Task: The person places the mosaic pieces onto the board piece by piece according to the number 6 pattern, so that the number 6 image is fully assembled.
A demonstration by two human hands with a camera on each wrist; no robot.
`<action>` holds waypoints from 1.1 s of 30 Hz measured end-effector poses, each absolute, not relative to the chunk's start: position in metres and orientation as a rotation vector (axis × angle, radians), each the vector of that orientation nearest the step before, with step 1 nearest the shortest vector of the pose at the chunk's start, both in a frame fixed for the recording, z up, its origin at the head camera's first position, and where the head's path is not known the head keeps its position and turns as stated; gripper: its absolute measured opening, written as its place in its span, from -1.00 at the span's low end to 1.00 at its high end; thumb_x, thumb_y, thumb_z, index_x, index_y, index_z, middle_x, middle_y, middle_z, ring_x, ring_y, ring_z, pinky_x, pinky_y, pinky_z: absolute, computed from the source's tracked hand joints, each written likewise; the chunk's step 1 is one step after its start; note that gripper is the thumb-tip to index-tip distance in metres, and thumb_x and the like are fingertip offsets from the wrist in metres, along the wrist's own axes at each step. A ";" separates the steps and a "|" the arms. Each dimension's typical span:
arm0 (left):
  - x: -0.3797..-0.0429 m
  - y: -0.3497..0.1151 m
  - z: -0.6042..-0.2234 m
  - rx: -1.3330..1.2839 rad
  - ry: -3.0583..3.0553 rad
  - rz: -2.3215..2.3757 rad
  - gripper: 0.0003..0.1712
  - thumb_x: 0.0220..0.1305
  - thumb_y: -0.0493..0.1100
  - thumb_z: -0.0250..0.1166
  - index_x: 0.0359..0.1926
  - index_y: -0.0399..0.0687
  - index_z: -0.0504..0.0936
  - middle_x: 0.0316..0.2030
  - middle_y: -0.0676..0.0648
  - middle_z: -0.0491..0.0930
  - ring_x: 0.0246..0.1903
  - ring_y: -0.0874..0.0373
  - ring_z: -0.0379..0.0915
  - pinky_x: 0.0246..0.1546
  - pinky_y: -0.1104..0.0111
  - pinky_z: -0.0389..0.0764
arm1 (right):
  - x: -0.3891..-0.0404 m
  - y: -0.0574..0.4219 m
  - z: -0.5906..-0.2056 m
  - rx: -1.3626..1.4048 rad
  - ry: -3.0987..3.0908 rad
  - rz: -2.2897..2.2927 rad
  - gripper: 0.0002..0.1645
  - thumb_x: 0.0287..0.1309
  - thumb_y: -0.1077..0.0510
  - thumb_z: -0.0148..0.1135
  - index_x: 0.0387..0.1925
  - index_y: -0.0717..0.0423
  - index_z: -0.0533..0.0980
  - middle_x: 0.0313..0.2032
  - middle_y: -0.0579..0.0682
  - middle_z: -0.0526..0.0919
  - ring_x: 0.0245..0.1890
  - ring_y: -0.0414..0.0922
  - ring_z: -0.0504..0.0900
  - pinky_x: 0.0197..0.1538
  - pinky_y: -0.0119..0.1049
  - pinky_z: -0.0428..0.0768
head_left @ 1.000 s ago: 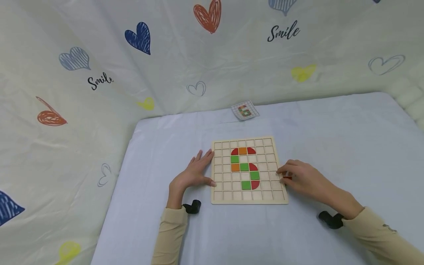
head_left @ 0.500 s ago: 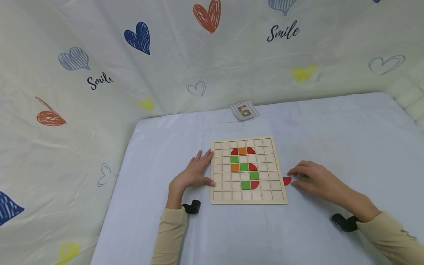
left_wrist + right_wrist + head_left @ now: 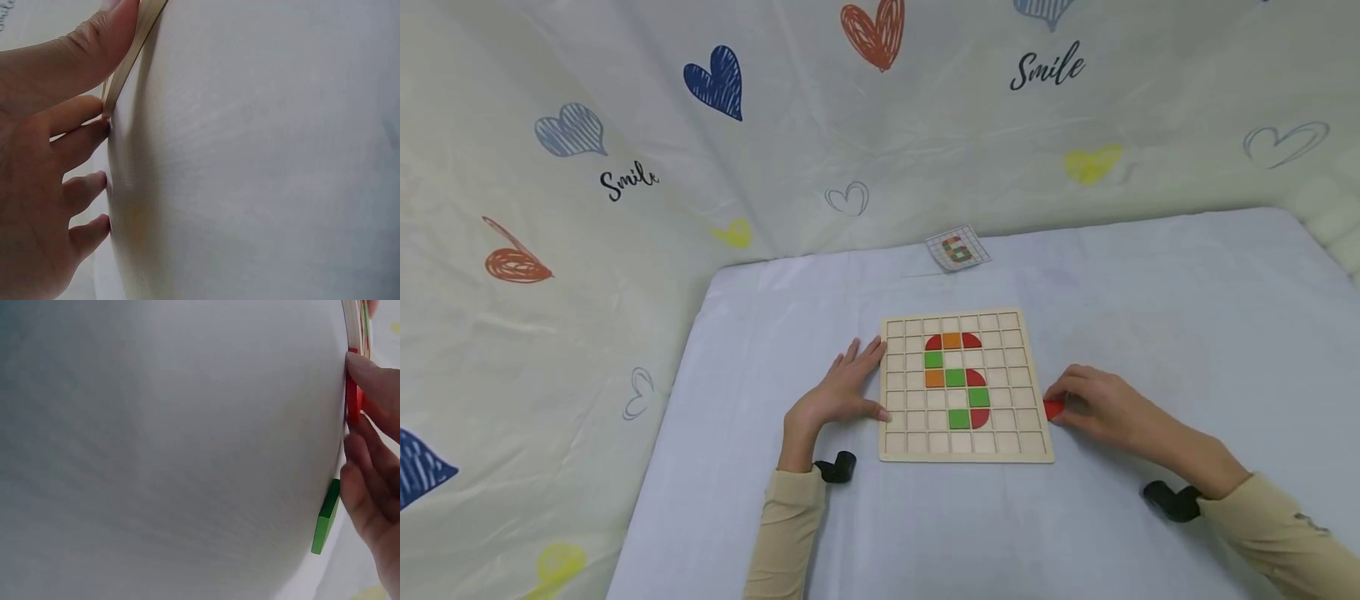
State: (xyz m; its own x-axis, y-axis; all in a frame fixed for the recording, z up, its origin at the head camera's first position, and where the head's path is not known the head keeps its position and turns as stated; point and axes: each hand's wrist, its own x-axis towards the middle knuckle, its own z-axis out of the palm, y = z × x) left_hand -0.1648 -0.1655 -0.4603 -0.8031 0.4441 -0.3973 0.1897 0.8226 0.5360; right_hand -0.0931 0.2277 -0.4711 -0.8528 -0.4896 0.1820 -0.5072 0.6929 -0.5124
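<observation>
A square wooden grid board (image 3: 895,442) lies flat on the table, with red, orange and green tiles set in some of its cells in a curving figure. My left hand (image 3: 835,396) rests against the board's left edge, fingers spread and fairly straight; its thumb touches the edge in the left wrist view. Beside the board's right edge, my right hand (image 3: 1101,408) pinches a red tile (image 3: 1054,409) between thumb and fingers. In the right wrist view this tile seems to lie against the board's edge. A green tile (image 3: 326,519) lies near that hand's fingers there, hidden in the head view.
Behind the board, near the table's far edge, lies a small card (image 3: 957,248) printed with a similar coloured figure on a grid. A white cloth (image 3: 760,333) covers the table. A pale curtain (image 3: 790,108) with hearts and "Smile" lettering hangs behind.
My right hand has drawn back rightward from the board's edge, loosened around the red tile, then closed on it again. The left hand and the board have stayed in place.
</observation>
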 end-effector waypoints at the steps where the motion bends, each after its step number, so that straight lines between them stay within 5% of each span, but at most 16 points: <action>1: -0.165 -0.166 -0.460 0.469 2.485 0.661 0.35 0.05 -0.02 0.62 0.67 0.05 -0.08 0.66 0.08 -0.20 0.65 -0.02 -0.52 0.65 0.04 -0.34 | -0.094 0.227 -0.470 0.831 -2.881 0.900 -0.62 -0.18 0.38 0.63 -0.26 0.10 0.69 -0.29 -0.18 0.66 -0.30 -0.23 0.58 -0.23 -0.34 0.71; 20: -0.166 -0.167 -0.460 0.475 2.476 0.661 0.35 0.06 0.00 0.62 0.67 0.07 -0.10 0.66 0.09 -0.21 0.65 0.00 -0.54 0.65 0.07 -0.36 | -0.099 0.231 -0.464 0.963 -2.792 1.035 -0.59 -0.17 0.44 0.58 -0.35 -0.08 0.68 -0.38 -0.36 0.69 -0.43 -0.48 0.49 -0.40 -0.47 0.60; 33: -0.167 -0.167 -0.461 0.471 2.465 0.670 0.37 0.05 0.00 0.62 0.67 0.08 -0.12 0.66 0.10 -0.22 0.64 0.01 -0.56 0.65 0.08 -0.37 | -0.108 0.208 -0.451 1.044 -2.739 1.130 -0.63 -0.06 0.44 0.54 -0.19 0.08 0.74 -0.32 -0.28 0.71 -0.35 -0.45 0.61 -0.28 -0.49 0.70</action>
